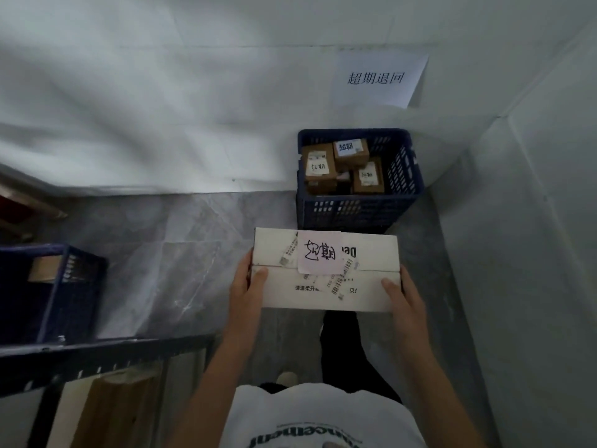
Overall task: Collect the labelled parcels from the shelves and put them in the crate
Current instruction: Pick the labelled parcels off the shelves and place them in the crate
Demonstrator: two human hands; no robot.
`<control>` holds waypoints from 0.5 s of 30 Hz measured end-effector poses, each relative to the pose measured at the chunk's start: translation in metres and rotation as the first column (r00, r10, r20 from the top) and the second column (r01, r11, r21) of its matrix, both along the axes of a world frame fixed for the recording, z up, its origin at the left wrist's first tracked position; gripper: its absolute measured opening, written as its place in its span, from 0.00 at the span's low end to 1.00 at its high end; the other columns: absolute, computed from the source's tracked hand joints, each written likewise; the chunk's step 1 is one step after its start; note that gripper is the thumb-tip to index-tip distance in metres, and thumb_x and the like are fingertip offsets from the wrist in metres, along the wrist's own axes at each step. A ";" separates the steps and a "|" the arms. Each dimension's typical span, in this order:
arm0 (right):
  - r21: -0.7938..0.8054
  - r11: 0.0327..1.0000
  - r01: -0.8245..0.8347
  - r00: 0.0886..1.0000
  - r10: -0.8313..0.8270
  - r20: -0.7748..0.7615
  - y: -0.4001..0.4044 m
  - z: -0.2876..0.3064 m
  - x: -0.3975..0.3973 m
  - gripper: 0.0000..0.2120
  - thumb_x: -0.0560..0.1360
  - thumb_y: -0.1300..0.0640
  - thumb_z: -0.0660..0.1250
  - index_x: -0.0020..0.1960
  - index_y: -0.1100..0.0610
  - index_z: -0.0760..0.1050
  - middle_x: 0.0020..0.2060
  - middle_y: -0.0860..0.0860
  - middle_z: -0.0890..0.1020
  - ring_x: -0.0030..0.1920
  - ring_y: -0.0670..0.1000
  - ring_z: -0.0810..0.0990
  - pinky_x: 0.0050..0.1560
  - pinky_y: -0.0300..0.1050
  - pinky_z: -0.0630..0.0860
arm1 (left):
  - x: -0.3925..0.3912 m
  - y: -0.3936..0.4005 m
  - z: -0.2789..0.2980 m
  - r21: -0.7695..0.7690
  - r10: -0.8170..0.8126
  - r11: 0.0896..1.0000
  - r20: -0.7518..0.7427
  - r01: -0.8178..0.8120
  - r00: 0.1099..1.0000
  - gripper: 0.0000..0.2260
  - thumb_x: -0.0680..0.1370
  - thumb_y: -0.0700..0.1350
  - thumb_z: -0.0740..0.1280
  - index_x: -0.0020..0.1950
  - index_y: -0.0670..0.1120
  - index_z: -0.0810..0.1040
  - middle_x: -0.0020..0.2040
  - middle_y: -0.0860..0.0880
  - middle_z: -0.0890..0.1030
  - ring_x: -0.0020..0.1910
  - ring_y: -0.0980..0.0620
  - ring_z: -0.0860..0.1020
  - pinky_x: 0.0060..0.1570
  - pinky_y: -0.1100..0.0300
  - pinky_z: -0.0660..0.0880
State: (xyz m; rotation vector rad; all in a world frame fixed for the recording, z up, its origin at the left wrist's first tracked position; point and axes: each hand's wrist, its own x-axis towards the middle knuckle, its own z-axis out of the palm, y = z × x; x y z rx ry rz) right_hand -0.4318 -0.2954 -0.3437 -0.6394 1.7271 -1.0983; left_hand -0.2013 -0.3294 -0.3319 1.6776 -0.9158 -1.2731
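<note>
Both hands, left hand (247,282) and right hand (402,294), grip the white box (326,270), long side sideways, near the blue crate (358,208) holding brown parcels (350,153).

White labelled parcel (326,270) held level, near blue crate (358,208) holding brown parcels (342,166).

The white box (326,270) hides the fingers of both hands beneath it. A pink note (319,252) covers part of its print. The second crate (48,292) is cut off at the left edge. The small labels in the far crate (358,179) are too small to read.
</note>
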 end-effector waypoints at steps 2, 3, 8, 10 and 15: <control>0.009 1.000 0.003 1.000 -0.003 0.000 -0.030 -0.010 -0.023 0.21 0.80 0.57 0.63 0.72 0.48 0.70 0.63 0.46 0.78 0.61 0.44 0.76 0.58 0.41 0.75 | -0.023 -0.033 -0.008 0.022 -0.017 1.000 0.011 0.017 1.000 0.18 0.82 0.41 0.58 0.72 0.51 0.68 0.59 0.54 0.77 0.54 0.62 0.77 0.44 0.71 0.75; 0.009 1.000 -0.002 1.000 0.002 -0.002 -0.046 -0.012 -0.035 0.20 0.80 0.57 0.63 0.72 0.47 0.70 0.63 0.46 0.78 0.63 0.47 0.76 0.61 0.46 0.74 | -0.035 -0.050 -0.012 0.033 -0.025 0.999 0.013 0.024 1.000 0.19 0.82 0.41 0.58 0.73 0.51 0.67 0.62 0.52 0.77 0.57 0.56 0.77 0.48 0.65 0.76; 0.077 0.997 -0.017 0.998 0.022 -0.059 -0.137 -0.019 -0.098 0.23 0.73 0.45 0.65 0.68 0.44 0.72 0.64 0.51 0.75 0.62 0.50 0.74 0.63 0.53 0.74 | -0.098 -0.133 -0.020 0.078 -0.067 0.995 0.010 0.066 0.998 0.18 0.82 0.42 0.58 0.71 0.53 0.69 0.62 0.53 0.78 0.58 0.52 0.78 0.55 0.53 0.78; 0.122 0.992 -0.017 0.996 0.026 -0.081 -0.169 -0.030 -0.122 0.29 0.67 0.39 0.64 0.68 0.45 0.72 0.64 0.55 0.73 0.63 0.53 0.74 0.64 0.57 0.73 | -0.119 -0.163 -0.026 0.109 -0.082 0.991 -0.003 0.082 0.997 0.18 0.82 0.43 0.58 0.71 0.53 0.69 0.63 0.53 0.78 0.59 0.53 0.78 0.57 0.53 0.78; 0.149 0.988 -0.038 0.998 0.046 -0.050 -0.218 -0.049 -0.157 0.23 0.74 0.46 0.66 0.69 0.47 0.73 0.63 0.54 0.77 0.60 0.50 0.77 0.58 0.47 0.77 | -0.151 -0.216 -0.041 0.186 -0.099 0.977 -0.024 0.102 0.995 0.18 0.82 0.42 0.58 0.72 0.50 0.68 0.62 0.51 0.77 0.56 0.57 0.77 0.42 0.71 0.77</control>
